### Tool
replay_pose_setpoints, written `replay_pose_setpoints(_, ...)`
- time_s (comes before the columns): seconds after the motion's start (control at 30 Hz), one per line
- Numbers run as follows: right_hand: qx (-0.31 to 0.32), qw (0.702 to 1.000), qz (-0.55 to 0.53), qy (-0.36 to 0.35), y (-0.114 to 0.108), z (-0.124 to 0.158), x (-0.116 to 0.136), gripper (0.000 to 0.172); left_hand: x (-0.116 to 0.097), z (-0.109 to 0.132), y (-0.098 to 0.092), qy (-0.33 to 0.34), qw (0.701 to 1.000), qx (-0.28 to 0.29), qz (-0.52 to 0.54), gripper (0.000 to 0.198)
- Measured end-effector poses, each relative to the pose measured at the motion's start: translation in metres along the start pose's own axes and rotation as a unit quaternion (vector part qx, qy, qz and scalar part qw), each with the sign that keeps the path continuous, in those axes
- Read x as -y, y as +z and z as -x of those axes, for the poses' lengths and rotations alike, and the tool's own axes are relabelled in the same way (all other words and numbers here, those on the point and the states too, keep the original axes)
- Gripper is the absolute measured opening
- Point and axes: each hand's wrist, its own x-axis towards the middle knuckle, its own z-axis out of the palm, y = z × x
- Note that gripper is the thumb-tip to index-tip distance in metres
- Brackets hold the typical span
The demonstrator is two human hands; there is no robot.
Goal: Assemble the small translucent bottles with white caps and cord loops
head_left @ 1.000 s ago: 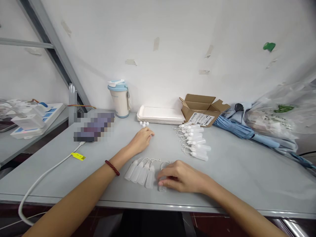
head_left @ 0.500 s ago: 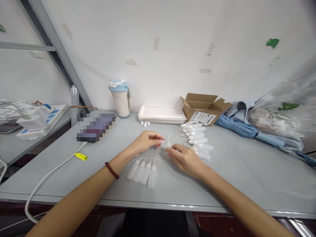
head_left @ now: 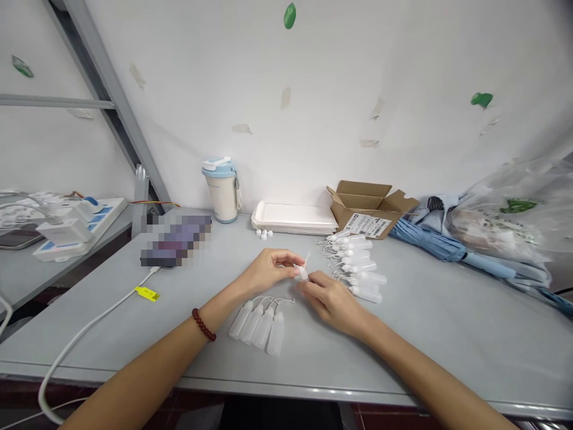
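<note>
My left hand (head_left: pixel 273 267) is closed, thumb and fingers pinching a small white cap at the top of a squeeze bottle (head_left: pixel 303 273). Wrapped round the bottle's body is my right hand (head_left: pixel 333 298), which hides most of it. A thin, pale strip sticks up from the bottle's neck. Several translucent squeeze bottles (head_left: pixel 257 325) with curved white tips lie side by side below my left hand. To the right of my hands, more of these bottles (head_left: pixel 360 263) lie in a column. A few loose white caps (head_left: pixel 264 234) sit beyond my left hand.
Along the wall stand a tumbler (head_left: pixel 222 194), a stack of white trays (head_left: pixel 295 216) and an open cardboard box (head_left: pixel 369 206). A blue umbrella (head_left: pixel 430 239) and a plastic bag (head_left: pixel 501 209) lie right. At left are a phone (head_left: pixel 176 242), its cable (head_left: pixel 102 316) and a power strip (head_left: pixel 89 230).
My left hand has moved right and slightly down, bringing the cap from beside the bottle onto its top. My right hand stays round the bottle. The view has tilted up slightly.
</note>
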Motion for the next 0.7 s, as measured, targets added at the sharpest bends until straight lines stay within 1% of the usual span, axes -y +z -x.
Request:
replay_pose_setpoints(0.1, 0.013, 1.000, -0.008, 0.002, 0.0010, -0.0012, -0.0004, 0.025, -0.0030, 0.0012, -0.0002, 0.030, 0.998, -0.014, -0.054, 0.021)
replay_pose_setpoints(0.17, 0.026, 1.000, -0.009, 0.005, 0.0009, -0.0016, -0.0004, 0.026, -0.0048, 0.0020, -0.0005, 0.035, 0.997, -0.014, -0.064, 0.020)
replay_pose_setpoints(0.43, 0.079, 0.996, 0.031, 0.012, -0.0029, -0.0019, 0.0003, 0.027, -0.0014, 0.0006, 0.0001, 0.012, 0.998, -0.015, -0.059, 0.021)
replay_pose_setpoints(0.57, 0.067, 0.997, 0.043, 0.005, -0.0022, -0.0018, -0.0021, 0.027, -0.0011, 0.0002, 0.0004, -0.006, 0.998, -0.022, -0.061, 0.018)
replay_pose_setpoints(0.7, 0.049, 0.999, 0.014, 0.005, -0.0020, -0.0015, -0.0046, 0.024, 0.0002, -0.0009, 0.0001, -0.041, 0.998, -0.030, -0.031, 0.020)
